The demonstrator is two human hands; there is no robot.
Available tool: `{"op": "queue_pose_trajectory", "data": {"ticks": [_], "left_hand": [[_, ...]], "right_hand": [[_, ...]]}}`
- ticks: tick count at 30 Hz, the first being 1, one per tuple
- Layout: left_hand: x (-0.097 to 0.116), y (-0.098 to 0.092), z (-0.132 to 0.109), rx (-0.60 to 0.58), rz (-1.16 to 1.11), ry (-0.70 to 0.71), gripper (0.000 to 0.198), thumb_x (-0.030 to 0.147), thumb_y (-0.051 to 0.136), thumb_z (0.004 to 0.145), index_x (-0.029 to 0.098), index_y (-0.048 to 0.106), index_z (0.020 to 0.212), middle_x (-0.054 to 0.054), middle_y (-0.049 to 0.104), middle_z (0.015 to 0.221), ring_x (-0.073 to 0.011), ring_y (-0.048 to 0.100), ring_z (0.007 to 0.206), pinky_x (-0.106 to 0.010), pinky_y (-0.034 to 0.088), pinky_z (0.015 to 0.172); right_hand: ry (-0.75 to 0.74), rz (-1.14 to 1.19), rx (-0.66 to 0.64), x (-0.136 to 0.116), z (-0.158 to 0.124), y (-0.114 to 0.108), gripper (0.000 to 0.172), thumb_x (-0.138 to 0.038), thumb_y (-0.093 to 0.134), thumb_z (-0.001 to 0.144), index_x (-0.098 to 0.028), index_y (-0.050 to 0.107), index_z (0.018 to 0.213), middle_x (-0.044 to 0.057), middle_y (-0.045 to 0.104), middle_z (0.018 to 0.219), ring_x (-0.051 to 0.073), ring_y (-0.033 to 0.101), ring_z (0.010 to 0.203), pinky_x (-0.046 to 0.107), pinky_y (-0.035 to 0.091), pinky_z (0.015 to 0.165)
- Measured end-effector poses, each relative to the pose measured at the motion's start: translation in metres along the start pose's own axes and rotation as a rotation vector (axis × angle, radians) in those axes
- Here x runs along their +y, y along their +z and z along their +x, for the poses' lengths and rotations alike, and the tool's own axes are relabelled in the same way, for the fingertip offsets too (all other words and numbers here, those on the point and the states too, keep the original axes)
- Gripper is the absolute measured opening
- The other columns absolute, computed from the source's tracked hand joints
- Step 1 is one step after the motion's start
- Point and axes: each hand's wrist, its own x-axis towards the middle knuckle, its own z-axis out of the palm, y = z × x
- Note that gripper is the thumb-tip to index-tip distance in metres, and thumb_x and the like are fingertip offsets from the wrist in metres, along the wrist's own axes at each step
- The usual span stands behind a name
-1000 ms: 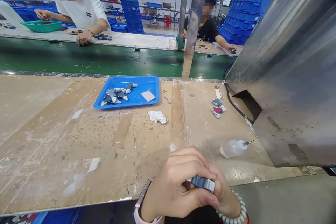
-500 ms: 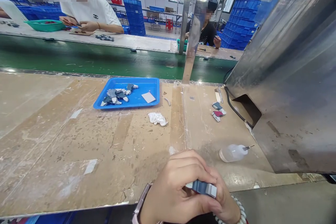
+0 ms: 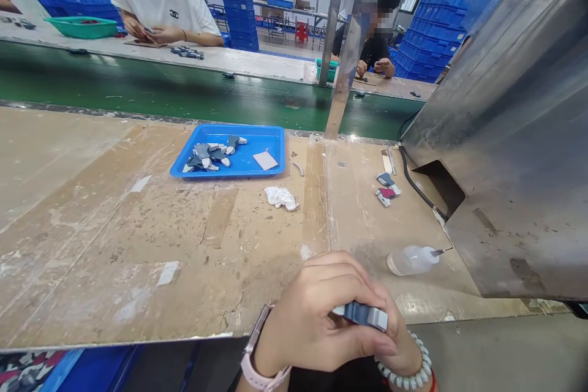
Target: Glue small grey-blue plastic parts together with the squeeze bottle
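Note:
Close to the table's front edge, my left hand (image 3: 316,303) is closed around a small dark blue-grey and white plastic piece (image 3: 361,313), with the thumb below it and the fingers over it. My right hand (image 3: 399,337) is closed on the same piece from the right, its fingers mostly hidden behind my left hand. The piece's pale end points right, and its other end is partly covered. A translucent squeeze bottle (image 3: 413,260) with a thin metal nozzle lies on its side beyond my right hand.
A blue tray (image 3: 248,174) holds several similar pieces and a pale rectangular pad. Crumpled white tissue (image 3: 281,198) lies in front. Two loose pieces (image 3: 387,196) rest near a metal housing (image 3: 500,196). A green conveyor belt (image 3: 184,98) runs behind; two people sit across it.
The view has tilted slightly, so the tabletop things appear higher and further right. Both hands keep hold of the piece in much the same pose. The person in black has brought both hands together.

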Motion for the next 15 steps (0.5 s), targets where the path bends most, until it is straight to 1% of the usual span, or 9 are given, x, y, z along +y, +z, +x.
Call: {"op": "queue_pose_trajectory", "data": {"ticks": [3, 5, 7, 11, 13, 15], "left_hand": [[0.0, -0.001, 0.0, -0.002, 0.004, 0.0, 0.034, 0.048, 0.071, 0.088, 0.013, 0.069, 0.087, -0.005, 0.071, 0.07, -0.0169, 0.068, 0.077, -0.028, 0.055, 0.076], [0.0, -0.001, 0.0, -0.003, 0.001, 0.002, 0.035, 0.047, 0.071, 0.087, 0.013, 0.069, 0.087, -0.005, 0.071, 0.071, -0.0169, 0.068, 0.078, -0.028, 0.055, 0.077], [0.0, 0.0, -0.001, 0.0, -0.009, 0.009, 0.034, 0.047, 0.071, 0.088, 0.013, 0.069, 0.087, -0.005, 0.072, 0.071, -0.0164, 0.068, 0.077, -0.029, 0.056, 0.077], [-0.002, 0.003, -0.002, 0.015, -0.043, 0.02, 0.036, 0.048, 0.072, 0.087, 0.012, 0.069, 0.085, -0.006, 0.071, 0.069, -0.0163, 0.067, 0.074, -0.029, 0.055, 0.076], [-0.002, 0.003, -0.002, 0.014, -0.051, 0.018, 0.035, 0.047, 0.073, 0.086, 0.012, 0.069, 0.085, -0.006, 0.072, 0.071, -0.0164, 0.067, 0.075, -0.029, 0.055, 0.076], [-0.002, 0.003, -0.002, 0.017, -0.052, 0.015, 0.034, 0.046, 0.073, 0.087, 0.012, 0.069, 0.087, -0.006, 0.073, 0.073, -0.0166, 0.068, 0.075, -0.029, 0.055, 0.077]], "right_hand": [[0.002, -0.016, -0.011, 0.004, -0.003, -0.002, 0.059, -0.078, 0.054, 0.082, -0.022, 0.073, 0.084, 0.009, 0.064, 0.081, 0.025, 0.061, 0.077, 0.035, 0.058, 0.071], [-0.02, -0.01, -0.01, 0.004, -0.003, -0.002, 0.055, -0.073, 0.055, 0.085, -0.022, 0.073, 0.085, 0.009, 0.065, 0.083, 0.025, 0.063, 0.079, 0.034, 0.058, 0.071], [-0.059, 0.004, -0.001, 0.001, 0.0, -0.001, 0.05, -0.069, 0.057, 0.086, -0.022, 0.073, 0.082, 0.008, 0.064, 0.079, 0.024, 0.062, 0.075, 0.033, 0.058, 0.067], [-0.15, 0.034, 0.037, -0.007, 0.005, 0.005, 0.043, -0.064, 0.064, 0.084, -0.023, 0.072, 0.075, 0.005, 0.058, 0.071, 0.02, 0.057, 0.064, 0.029, 0.055, 0.057], [-0.169, 0.059, 0.062, -0.01, 0.007, 0.007, 0.04, -0.061, 0.064, 0.085, -0.023, 0.072, 0.074, 0.004, 0.056, 0.07, 0.019, 0.056, 0.063, 0.028, 0.054, 0.056], [-0.155, 0.091, 0.057, -0.011, 0.007, 0.008, 0.04, -0.062, 0.066, 0.084, -0.024, 0.073, 0.076, 0.004, 0.058, 0.072, 0.02, 0.058, 0.066, 0.029, 0.055, 0.058]]}}
